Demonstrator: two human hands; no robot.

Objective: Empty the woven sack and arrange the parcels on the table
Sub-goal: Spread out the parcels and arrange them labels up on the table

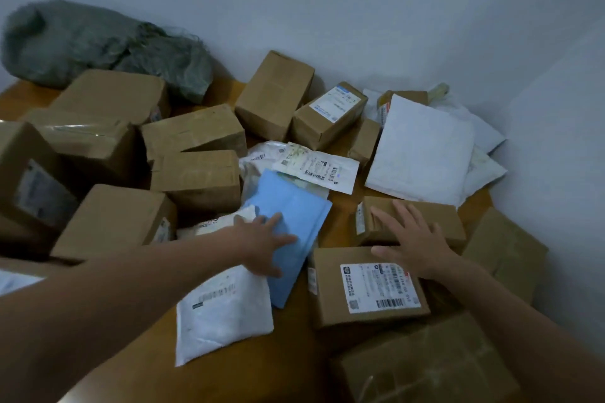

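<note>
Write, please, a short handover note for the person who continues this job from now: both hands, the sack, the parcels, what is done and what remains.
Left hand: open, fingers straight, flat on the blue mailer.
Right hand: open, fingers spread over the flat brown box; contact unclear.
Woven sack: crumpled at the far left corner of the table, apparently emptied.
Cardboard boxes crowd the left and back; white mailers lie far right.
Done: parcels are out on the table.
Left: they lie jumbled and overlapping; arrange them.
</note>
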